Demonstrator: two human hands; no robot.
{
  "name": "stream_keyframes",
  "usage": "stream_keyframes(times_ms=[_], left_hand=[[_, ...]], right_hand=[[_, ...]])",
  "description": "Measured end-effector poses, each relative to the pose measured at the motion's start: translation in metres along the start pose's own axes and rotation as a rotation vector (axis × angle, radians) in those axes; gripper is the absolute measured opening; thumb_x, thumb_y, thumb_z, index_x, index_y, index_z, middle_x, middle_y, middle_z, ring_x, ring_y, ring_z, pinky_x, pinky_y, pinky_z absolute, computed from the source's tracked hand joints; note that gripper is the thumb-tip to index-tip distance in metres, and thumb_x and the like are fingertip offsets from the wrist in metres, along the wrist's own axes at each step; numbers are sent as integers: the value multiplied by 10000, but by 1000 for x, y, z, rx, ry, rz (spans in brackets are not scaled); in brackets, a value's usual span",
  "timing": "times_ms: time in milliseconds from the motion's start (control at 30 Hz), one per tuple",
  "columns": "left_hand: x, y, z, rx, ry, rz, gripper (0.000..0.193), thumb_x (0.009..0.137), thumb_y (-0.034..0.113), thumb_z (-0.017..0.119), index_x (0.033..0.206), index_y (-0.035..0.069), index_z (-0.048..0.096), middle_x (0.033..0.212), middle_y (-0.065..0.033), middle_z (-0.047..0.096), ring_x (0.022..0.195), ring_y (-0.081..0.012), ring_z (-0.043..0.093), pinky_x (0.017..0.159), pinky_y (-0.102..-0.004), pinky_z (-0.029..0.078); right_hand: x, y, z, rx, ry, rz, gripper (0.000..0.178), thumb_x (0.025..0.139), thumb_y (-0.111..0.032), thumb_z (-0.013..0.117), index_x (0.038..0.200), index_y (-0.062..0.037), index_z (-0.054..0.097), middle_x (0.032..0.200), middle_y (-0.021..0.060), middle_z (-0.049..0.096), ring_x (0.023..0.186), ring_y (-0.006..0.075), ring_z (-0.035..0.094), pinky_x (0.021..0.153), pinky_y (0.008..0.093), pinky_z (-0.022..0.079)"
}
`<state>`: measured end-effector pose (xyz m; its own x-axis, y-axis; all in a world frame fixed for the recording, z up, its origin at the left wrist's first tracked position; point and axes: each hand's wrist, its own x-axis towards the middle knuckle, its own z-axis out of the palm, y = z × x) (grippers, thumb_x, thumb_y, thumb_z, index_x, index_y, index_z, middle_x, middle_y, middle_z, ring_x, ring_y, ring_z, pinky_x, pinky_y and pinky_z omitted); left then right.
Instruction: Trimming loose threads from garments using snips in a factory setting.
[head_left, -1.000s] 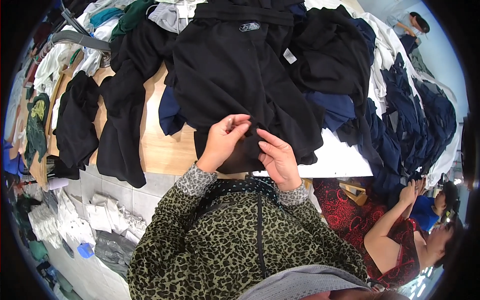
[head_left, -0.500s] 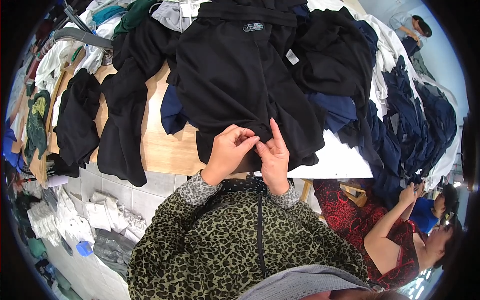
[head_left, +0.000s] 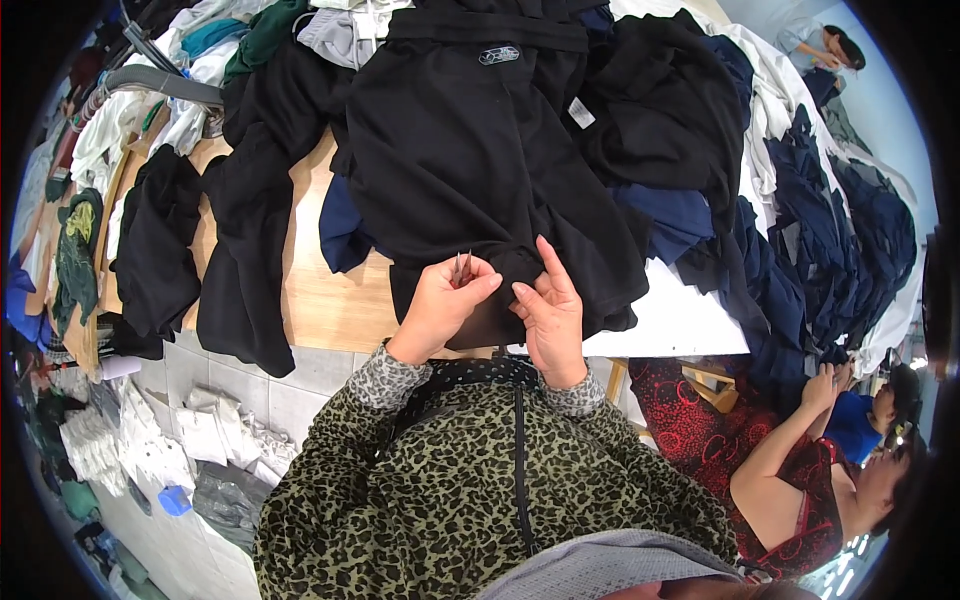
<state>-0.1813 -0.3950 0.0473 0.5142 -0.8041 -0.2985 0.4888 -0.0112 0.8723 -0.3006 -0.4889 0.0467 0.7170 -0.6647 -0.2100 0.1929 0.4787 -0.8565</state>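
In the head view, a black garment (head_left: 440, 150) with a small pale emblem spreads from the upper centre to the middle of the frame, over a tabletop (head_left: 335, 305). At centre, the left hand (head_left: 445, 305) has its fingers closed around a small pointed metal tool (head_left: 462, 268). Just right, the right hand (head_left: 553, 315) meets the garment's lower part, index finger raised; whether its other fingers grip cloth, I cannot tell.

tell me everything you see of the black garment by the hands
The black garment looks soft and matte, with a wide band near the top and a small pale-outlined patch below. It lies creased across the table, its near part bunched at the right hand; whether the left hand touches it is unclear.
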Motion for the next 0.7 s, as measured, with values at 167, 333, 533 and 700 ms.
stream_keyframes(times_ms=[167,333,533,700], left_hand=[[-5,4,-5,33,-60,-10,87,847,82,639,830,17,583,750,61,545,655,0,461,592,-145,367],[0,-8,-4,295,9,360,102,791,50,686,823,15,596,724,55,518,549,-11,416,476,-158,335],[1,-14,16,682,164,670,137,756,23,704,864,0,623,783,-23,544,573,-55,472,495,-200,372],[-3,-22,6,537,109,522,78,806,39,650,841,-10,600,755,-30,540,584,-76,513,525,-209,418]], right_hand=[[1,2,-6,21,-3,-26,593,844,77,541,1388,-79,362,782,-66,466,751,19,496,686,191,463],[0,2,-1,-5,38,-18,585,846,79,540,1384,-71,368,761,-71,445,710,9,467,662,184,447],[-5,16,-5,-162,-17,-116,503,855,77,532,1337,-33,438,719,-89,405,622,-4,362,579,126,307],[-4,9,-4,-166,56,-61,473,857,52,547,1316,-25,463,753,-72,505,635,-7,405,605,137,349]])
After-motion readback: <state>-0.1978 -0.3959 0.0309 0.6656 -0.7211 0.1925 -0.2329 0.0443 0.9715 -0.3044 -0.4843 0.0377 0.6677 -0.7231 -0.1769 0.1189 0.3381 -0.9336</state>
